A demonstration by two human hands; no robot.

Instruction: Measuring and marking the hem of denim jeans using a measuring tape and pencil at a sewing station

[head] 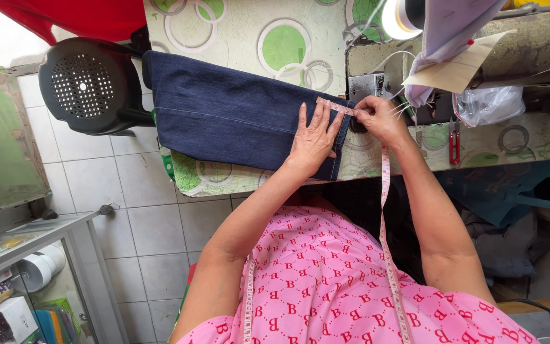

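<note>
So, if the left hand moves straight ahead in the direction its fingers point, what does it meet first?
The left hand lies flat on the dark blue denim, fingers pointing up and slightly right. Straight on, it would probably first meet the pink measuring tape stretched over the denim's edge, just past the fingertips.

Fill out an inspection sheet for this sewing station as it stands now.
Surface: table cover, pale with green circles, partly under cloth.
Job's things: dark blue denim spread flat; pink measuring tape laid across its edge by the sewing machine.
Clutter: red-handled tool; clear plastic bag; paper piece.
Grippers: left hand flat on the denim; right hand pinches the tape's end.
Cables: black cable at lower right.
Surroundings: black plastic chair; tiled floor; shelf with tape rolls.
</note>
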